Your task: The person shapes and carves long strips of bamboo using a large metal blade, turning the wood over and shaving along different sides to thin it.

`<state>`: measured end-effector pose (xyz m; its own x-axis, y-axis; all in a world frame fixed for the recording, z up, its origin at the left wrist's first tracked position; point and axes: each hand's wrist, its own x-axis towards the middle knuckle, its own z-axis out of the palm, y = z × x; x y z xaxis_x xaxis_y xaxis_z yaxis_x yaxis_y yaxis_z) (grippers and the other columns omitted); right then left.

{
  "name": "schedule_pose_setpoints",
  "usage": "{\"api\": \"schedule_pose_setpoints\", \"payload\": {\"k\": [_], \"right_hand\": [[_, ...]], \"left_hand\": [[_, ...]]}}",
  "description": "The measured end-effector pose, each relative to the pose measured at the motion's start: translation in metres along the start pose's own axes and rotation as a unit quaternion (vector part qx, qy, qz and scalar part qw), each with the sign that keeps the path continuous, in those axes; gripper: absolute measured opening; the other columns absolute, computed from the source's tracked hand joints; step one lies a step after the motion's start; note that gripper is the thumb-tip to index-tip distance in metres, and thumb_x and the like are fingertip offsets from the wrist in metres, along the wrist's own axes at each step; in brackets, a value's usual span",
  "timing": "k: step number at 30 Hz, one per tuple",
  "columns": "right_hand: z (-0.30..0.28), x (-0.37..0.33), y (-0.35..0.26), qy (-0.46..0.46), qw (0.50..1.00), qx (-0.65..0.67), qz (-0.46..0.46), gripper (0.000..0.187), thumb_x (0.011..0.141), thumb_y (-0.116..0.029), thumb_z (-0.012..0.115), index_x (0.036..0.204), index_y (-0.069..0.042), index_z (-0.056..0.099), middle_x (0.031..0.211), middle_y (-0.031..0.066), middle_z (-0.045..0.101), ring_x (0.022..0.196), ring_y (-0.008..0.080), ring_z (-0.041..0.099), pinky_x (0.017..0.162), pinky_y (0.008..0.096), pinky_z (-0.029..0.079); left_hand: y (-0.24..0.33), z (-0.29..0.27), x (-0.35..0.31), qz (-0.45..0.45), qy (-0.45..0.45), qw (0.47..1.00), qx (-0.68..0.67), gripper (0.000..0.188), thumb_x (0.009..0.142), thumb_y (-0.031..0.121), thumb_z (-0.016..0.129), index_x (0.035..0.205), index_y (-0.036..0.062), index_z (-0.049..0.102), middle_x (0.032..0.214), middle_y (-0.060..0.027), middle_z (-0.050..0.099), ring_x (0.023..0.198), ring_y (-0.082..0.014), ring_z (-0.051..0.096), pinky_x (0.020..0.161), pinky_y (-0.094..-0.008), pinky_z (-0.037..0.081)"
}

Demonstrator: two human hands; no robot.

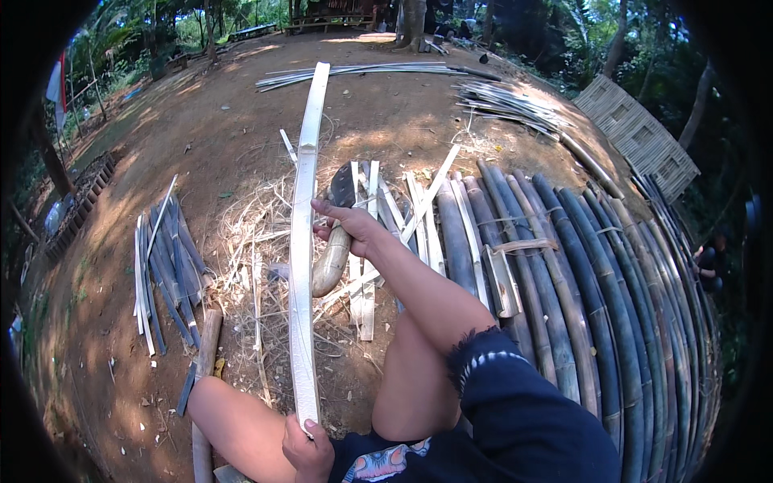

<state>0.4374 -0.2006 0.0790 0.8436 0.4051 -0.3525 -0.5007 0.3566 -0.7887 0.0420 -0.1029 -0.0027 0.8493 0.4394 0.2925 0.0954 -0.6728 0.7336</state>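
Observation:
A long split bamboo strip (302, 258), pale on its upper face with a node ridge partway up, runs from my lap away from me. My left hand (308, 452) is closed round its near end, between my knees. My right hand (354, 228) is closed on a knife with a thick, curved wooden handle (332, 270). Its dark, broad blade (344, 187) points away from me, just right of the strip. The fingers of my right hand are close beside the strip; whether they touch it I cannot tell.
Bamboo shavings (258, 217) litter the ground ahead. Dark bamboo poles (555, 266) are stacked on the right, with pale split strips (419, 217) beside them. A pile of short slats (171, 258) lies left. Farther off are thin strips (515, 105) and a woven panel (636, 133).

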Motion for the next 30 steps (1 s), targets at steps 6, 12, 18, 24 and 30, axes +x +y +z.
{"api": "schedule_pose_setpoints", "payload": {"k": [6,12,18,24,30], "right_hand": [[-0.01,-0.003,-0.012,-0.104,0.99,-0.088,-0.042,0.038,0.08,-0.002,0.082,0.11,0.006,0.061,0.101,0.0155,0.069,0.083,0.0245,0.072,0.07,0.0342,0.066],[-0.014,-0.019,-0.006,-0.095,0.994,-0.045,-0.034,0.029,0.078,0.009,0.075,0.103,0.009,0.063,0.092,0.02,0.07,0.081,0.0303,0.074,0.07,0.0443,0.064],[-0.026,-0.026,-0.013,-0.044,0.989,-0.095,-0.103,0.039,0.078,0.006,0.078,0.111,0.007,0.056,0.098,0.0177,0.068,0.083,0.028,0.073,0.073,0.0426,0.064],[-0.038,-0.021,-0.008,-0.052,0.992,-0.038,-0.108,0.049,0.078,0.01,0.077,0.118,0.009,0.048,0.105,0.0215,0.066,0.091,0.0327,0.072,0.078,0.0462,0.064],[-0.031,-0.017,-0.003,-0.048,0.992,-0.03,-0.113,0.043,0.077,0.009,0.078,0.113,0.009,0.054,0.1,0.0198,0.068,0.088,0.0311,0.072,0.077,0.0459,0.064]], "left_hand": [[-0.027,0.023,-0.006,0.018,-0.025,0.999,-0.026,0.028,0.097,0.026,0.05,0.091,-0.0017,0.054,0.07,-0.0218,0.055,0.063,-0.0422,0.057,0.059,-0.0508,0.043],[-0.019,0.007,-0.009,-0.041,-0.141,0.989,-0.025,0.032,0.097,0.026,0.052,0.106,-0.0042,0.054,0.09,-0.0252,0.06,0.082,-0.043,0.063,0.072,-0.0504,0.049],[0.021,-0.067,0.027,0.059,0.082,0.994,0.035,0.065,0.097,0.044,0.054,0.138,-0.0049,0.039,0.138,-0.0254,0.042,0.131,-0.0407,0.042,0.109,-0.0525,0.032],[-0.006,-0.083,0.052,-0.012,-0.059,0.998,0.035,0.063,0.097,0.043,0.054,0.136,-0.0046,0.04,0.135,-0.0246,0.043,0.129,-0.04,0.043,0.108,-0.0519,0.032],[-0.019,-0.082,0.056,-0.027,-0.071,0.997,0.024,0.061,0.098,0.042,0.054,0.135,-0.0043,0.041,0.133,-0.0239,0.044,0.127,-0.0392,0.044,0.106,-0.0514,0.033]]}}
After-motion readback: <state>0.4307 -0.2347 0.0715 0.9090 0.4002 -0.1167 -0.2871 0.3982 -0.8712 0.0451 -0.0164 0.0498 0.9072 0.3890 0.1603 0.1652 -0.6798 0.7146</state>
